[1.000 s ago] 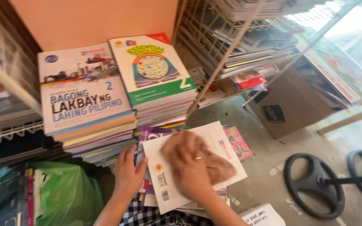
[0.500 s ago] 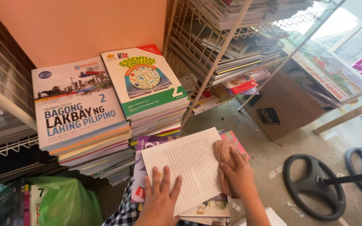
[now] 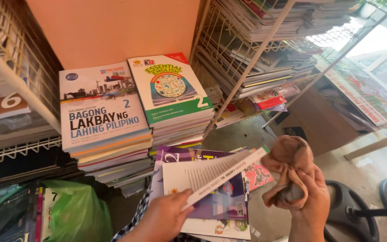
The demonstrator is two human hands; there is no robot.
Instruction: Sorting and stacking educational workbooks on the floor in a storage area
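My left hand (image 3: 164,218) grips the near edge of a thin white paperback book (image 3: 211,175) and holds it tilted, spine towards me, pages fanned open above a low pile of books (image 3: 189,156) with a purple cover on top. My right hand (image 3: 309,204) is raised to the right of the book and clutches a crumpled brown rag (image 3: 288,163). The rag does not touch the book.
Two tall book stacks stand behind: a white and blue one (image 3: 101,112) and a green and white one (image 3: 173,87). White wire shelving (image 3: 251,58) full of books rises at right, more at left (image 3: 10,80). A green plastic bag (image 3: 75,213), a cardboard box (image 3: 321,118) and a black chair base (image 3: 359,213) lie around.
The book lay flat under both hands; now my left hand has lifted it on edge, and my right hand has come off it and risen with the rag.
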